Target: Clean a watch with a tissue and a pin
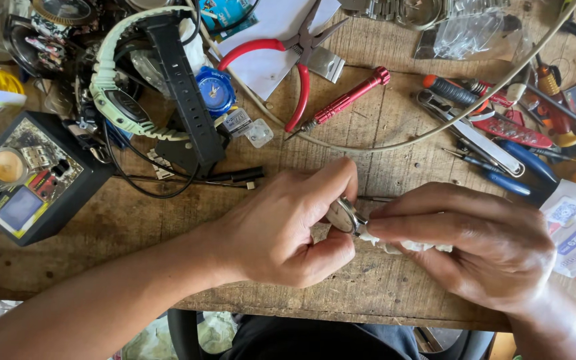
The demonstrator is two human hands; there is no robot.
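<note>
**Two hands closing on a small watch case over a crowded bench**

The person's left hand (281, 230) is pinching a small round metal watch case (343, 215) between thumb and forefinger, the other fingers curling in toward the palm. The case is sitting on edge, tilted, just above the wooden bench (135, 220), near its front edge and between the two hands. The right hand (475, 243) is pressing a wad of white tissue (401, 245) against the side of the case, fingers bunching tight around the tissue so only scraps of it are showing beneath them.

Behind the hands, red-handled pliers (288, 67) are lying on a sheet of white paper (268, 40), with a red screwdriver (348, 99) just beside them. A pale green digital watch (118, 93) is resting at the back left beside a black strap (185, 87), and a black tester box (31, 177) is standing at the left edge. To the right, a heap of hand tools (495, 127) is lying well apart from the hands.
</note>
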